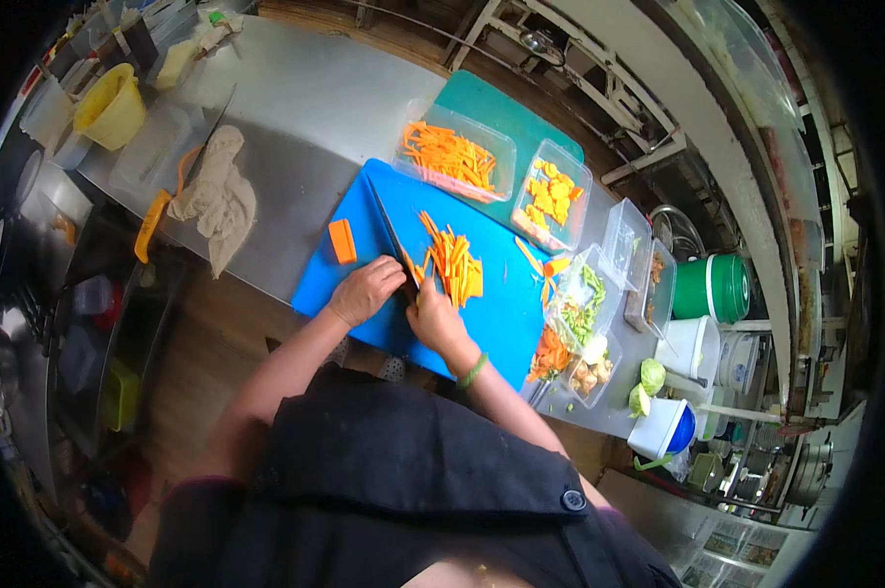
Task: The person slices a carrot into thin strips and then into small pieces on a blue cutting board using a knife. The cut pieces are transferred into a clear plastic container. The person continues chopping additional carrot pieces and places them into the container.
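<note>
My right hand (433,312) is closed around the handle of a kitchen knife (388,220), whose long blade points away from me over a blue cutting board (508,331). On the blade's left side, my left hand (369,290) has its fingers bent down close to the blade; whether they hold a carrot piece is hidden. Cut carrot sticks (453,261) lie in a pile just right of the knife. A carrot block (342,241) rests on the board at the left. Beyond the board, a clear plastic container (505,147) holds many carrot sticks.
A second clear container (583,187) with carrot slices stands on a green cutting board (486,92). Tubs of vegetable scraps, carrot peelings (549,354) and cabbage pieces (652,376) are at the right. A crumpled cloth (218,191) and an orange-handled tool (150,224) lie at the left.
</note>
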{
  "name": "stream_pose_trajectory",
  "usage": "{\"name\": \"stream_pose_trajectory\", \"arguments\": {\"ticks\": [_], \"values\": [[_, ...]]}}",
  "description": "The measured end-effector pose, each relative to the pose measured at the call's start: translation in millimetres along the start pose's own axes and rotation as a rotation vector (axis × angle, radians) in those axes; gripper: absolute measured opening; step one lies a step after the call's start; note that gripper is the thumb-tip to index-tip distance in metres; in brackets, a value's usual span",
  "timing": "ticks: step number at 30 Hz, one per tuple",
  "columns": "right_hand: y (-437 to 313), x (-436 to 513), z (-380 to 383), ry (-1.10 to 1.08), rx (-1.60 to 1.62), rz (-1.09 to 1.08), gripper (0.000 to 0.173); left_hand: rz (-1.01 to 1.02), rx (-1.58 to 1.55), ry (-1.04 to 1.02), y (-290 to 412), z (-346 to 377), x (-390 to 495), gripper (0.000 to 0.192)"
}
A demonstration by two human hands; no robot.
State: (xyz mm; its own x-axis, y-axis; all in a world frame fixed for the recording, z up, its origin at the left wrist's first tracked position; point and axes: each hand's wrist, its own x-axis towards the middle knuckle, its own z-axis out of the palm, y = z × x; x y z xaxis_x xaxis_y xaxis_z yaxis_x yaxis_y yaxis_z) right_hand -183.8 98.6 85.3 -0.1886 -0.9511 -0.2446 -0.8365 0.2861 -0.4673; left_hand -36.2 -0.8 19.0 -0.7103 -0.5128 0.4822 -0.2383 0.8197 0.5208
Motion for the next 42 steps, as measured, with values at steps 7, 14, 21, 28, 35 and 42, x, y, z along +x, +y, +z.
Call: {"name": "stream_pose_trajectory", "arguments": {"ticks": [7, 14, 21, 28, 35, 42], "values": [[-0.4, 1.3, 3.0, -0.035, -0.039, 0.076, 0.030, 0.025, 0.100, 0.038, -1.1, 0.6, -1.6, 0.020], [0.0, 1.1, 5.4, -0.148, -0.041, 0.150, 0.029, -0.001, 0.064, 0.026, -3.0, 1.1, -0.8, 0.017], [30.3, 10.8, -1.0, 0.087, 0.142, -0.073, 0.028, -0.059, -0.135, 0.004, 15.2, -26.9, 32.1, 0.009], [31.2, -34.3, 5.4, -0.137, 0.172, -0.031, 0.030, 0.311, 0.021, -0.382, 58.4, 48.9, 149.5, 0.017], [29.0, -41.6, 0.4, -0.151, 0.219, -0.006, 0.029, 0.408, 0.434, -0.857, 60.1, 59.4, 178.7, 0.017], [51.8, -38.6, -6.3, -0.135, 0.190, 0.031, 0.031, 0.482, -0.130, -0.078, 43.3, -3.2, 138.5, 0.013]]}}
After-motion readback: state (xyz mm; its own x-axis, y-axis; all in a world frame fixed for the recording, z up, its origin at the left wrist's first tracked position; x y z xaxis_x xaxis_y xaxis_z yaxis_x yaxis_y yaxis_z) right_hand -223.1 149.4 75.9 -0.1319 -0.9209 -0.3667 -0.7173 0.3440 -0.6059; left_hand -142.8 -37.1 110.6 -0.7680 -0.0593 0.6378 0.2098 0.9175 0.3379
